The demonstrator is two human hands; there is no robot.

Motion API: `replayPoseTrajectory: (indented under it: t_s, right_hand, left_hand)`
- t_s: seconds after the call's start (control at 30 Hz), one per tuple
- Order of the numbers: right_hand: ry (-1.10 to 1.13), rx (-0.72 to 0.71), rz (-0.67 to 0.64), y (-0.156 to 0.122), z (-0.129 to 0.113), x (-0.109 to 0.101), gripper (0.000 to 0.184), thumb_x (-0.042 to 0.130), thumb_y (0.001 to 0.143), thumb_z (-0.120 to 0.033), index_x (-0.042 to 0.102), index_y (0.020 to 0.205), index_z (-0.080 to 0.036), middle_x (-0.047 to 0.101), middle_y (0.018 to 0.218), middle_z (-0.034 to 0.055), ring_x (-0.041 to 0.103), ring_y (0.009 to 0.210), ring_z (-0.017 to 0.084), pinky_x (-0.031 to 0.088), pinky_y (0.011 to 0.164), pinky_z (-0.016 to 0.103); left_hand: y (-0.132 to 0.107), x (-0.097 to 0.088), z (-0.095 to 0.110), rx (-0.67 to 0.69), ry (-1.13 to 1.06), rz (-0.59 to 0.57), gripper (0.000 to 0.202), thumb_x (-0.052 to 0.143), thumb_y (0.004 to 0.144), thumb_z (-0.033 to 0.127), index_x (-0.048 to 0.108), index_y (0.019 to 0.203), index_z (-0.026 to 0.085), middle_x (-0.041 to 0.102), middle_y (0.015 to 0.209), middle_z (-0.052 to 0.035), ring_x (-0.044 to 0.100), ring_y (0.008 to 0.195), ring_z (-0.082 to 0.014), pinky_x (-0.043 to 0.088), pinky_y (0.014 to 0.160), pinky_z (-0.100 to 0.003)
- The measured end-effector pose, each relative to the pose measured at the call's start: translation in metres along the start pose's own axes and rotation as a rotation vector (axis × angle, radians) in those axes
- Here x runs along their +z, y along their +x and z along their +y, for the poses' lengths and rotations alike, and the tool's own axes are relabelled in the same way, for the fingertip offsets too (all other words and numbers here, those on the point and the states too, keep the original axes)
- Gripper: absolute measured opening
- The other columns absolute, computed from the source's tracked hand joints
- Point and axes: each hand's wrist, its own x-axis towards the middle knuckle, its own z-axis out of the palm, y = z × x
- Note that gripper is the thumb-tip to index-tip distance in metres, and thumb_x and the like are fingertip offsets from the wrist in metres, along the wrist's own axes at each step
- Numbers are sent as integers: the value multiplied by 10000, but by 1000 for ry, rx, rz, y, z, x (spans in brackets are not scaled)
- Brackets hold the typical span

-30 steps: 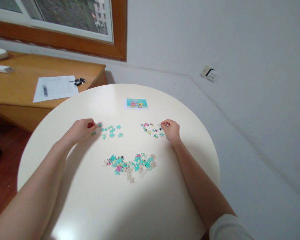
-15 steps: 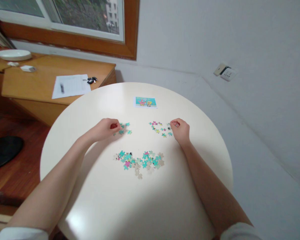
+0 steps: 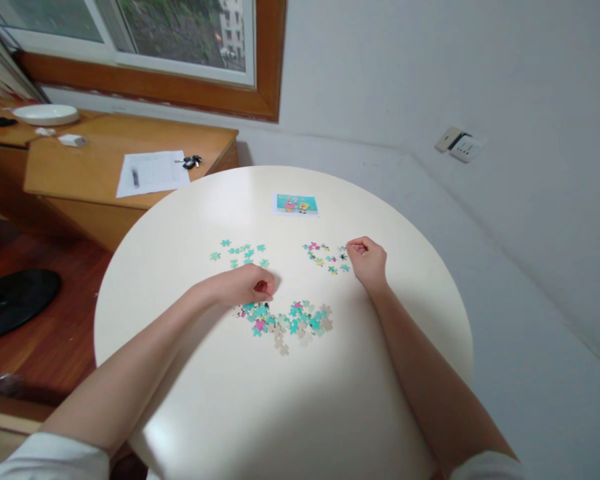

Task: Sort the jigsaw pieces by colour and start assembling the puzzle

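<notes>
My left hand point(image 3: 250, 285) is over the near side of the table, fingers curled with thumb and fingertips close together. Just below its fingertips lies a pile of jigsaw pieces point(image 3: 300, 323), mostly teal, with some pink and several grey backs showing. Behind this hand, teal jigsaw pieces point(image 3: 249, 253) are spread out singly; the hand covers part of that area. My right hand point(image 3: 370, 262) rests by a small group of multicoloured pieces point(image 3: 320, 261), its fingers pinched at the group's right edge. Whatever either hand holds, if anything, is hidden or too small to see.
A picture card point(image 3: 297, 205) with cartoon figures lies at the far side of the round white table point(image 3: 280, 413). Behind on the left, a wooden desk point(image 3: 100, 137) carries a paper sheet point(image 3: 153, 175), keys point(image 3: 192, 162) and a white dish point(image 3: 47, 115). A wall stands to the right.
My left hand has moved from the teal pieces toward me and right, to the pile, uncovering more teal pieces. My right hand stays beside its group. The view has shifted slightly.
</notes>
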Motion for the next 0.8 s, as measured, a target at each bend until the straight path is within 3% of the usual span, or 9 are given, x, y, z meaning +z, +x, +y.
replayPoseTrajectory:
  t_s: [0.33, 0.5, 0.8]
  right_hand:
    - [42, -17, 9, 1, 1, 1, 101, 562, 646, -257, 611, 673, -173, 532, 560, -21, 474, 554, 127, 422, 577, 267]
    - [61, -12, 15, 1, 0, 2, 101, 571, 629, -258, 616, 657, -172, 536, 554, -20, 467, 548, 124, 414, 568, 269]
    - [70, -14, 3, 1, 1, 2, 104, 580, 635, -273, 606, 654, -174, 536, 551, -22, 463, 542, 121, 408, 560, 269]
  left_hand:
    - [0, 2, -3, 0, -38, -35, 145, 546, 762, 279, 509, 674, 170, 464, 589, 33, 397, 528, -81, 319, 511, -214]
    - [0, 1, -3, 61, -44, -91, 127, 583, 733, 243, 504, 665, 170, 463, 638, 32, 403, 560, -81, 331, 532, -211]
    - [-4, -1, 4, 42, -14, -164, 113, 629, 686, 206, 522, 697, 173, 481, 680, 22, 440, 578, -93, 345, 537, -215]
